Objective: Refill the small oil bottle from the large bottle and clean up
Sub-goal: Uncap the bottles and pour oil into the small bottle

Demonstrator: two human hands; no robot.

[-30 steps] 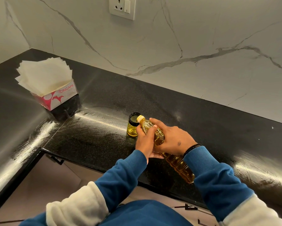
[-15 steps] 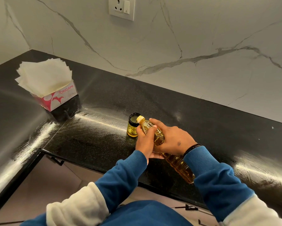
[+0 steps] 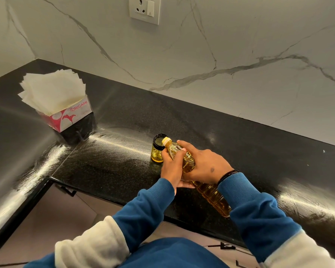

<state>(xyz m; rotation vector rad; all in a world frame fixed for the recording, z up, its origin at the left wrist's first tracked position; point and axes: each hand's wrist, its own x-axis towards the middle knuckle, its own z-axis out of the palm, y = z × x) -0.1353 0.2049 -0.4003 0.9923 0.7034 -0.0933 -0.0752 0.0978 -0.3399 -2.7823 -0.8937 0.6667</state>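
Small oil bottle (image 3: 157, 149) stands upright, mouth open, just ahead-left of my left hand (image 3: 171, 167). Large bottle (image 3: 189, 165) is tipped, long axis running from near my right sleeve forward-left, its yellow neck over the small mouth. Both my hands wrap it: left fingers curled at the shoulder, right hand (image 3: 205, 165) over the body. Left hand is nearer the mouth. Can't tell if oil flows. Tissue box (image 3: 66, 115) sits far left for cleanup.

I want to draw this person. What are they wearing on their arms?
Both arms wear blue sleeves with ribbed cuffs, turning cream-white higher up: left sleeve, right sleeve. A thin black band circles the right wrist. The hands are bare: no gloves.
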